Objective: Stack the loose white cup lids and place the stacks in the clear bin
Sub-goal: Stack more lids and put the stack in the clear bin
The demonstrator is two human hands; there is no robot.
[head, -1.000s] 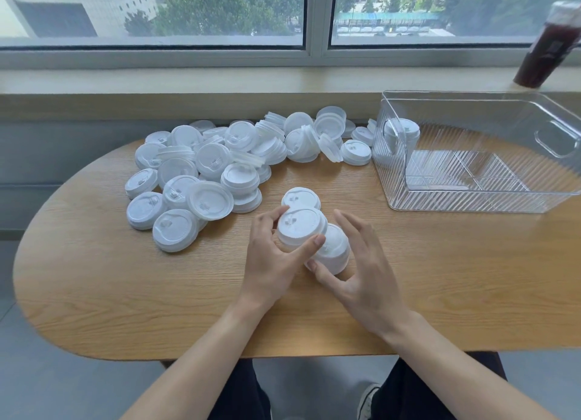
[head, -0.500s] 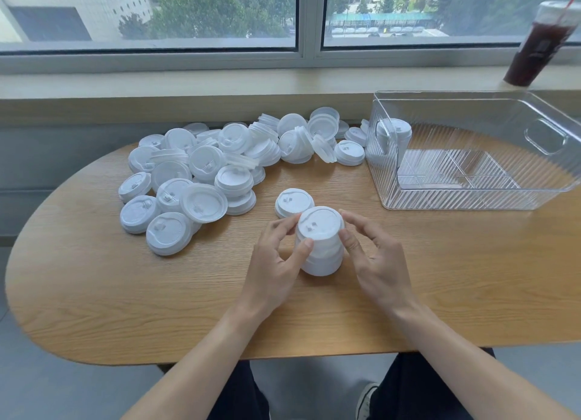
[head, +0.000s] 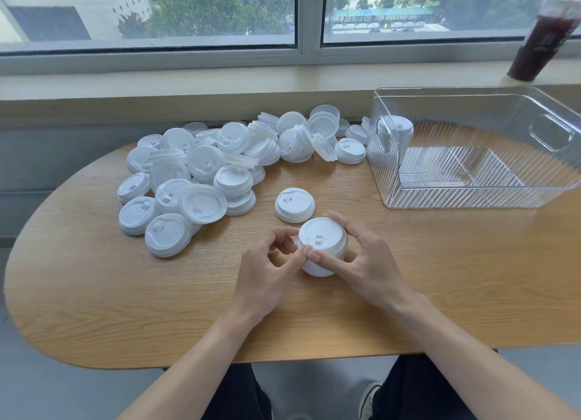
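A short stack of lids stands upright on the wooden table, its axis vertical and the top lid's flat face with sip tab turned up toward the camera; the tab sits on the near side of that face. Both hands hold this stack from opposite sides. The left hand has its fingers curled against the stack's left wall, with the thumb laid across the near edge. The right hand wraps the right wall, fingers curved around the far side and thumb meeting the left thumb at the near rim. A single lid lies flat, face up, just beyond the stack and apart from it. The loose lid pile spreads across the far left of the table, lids lying at mixed tilts, some nested. The clear bin stands at the far right with its long axis running left to right; one upright lid stack stands in its far left corner. A dark drink cup stands on the windowsill.
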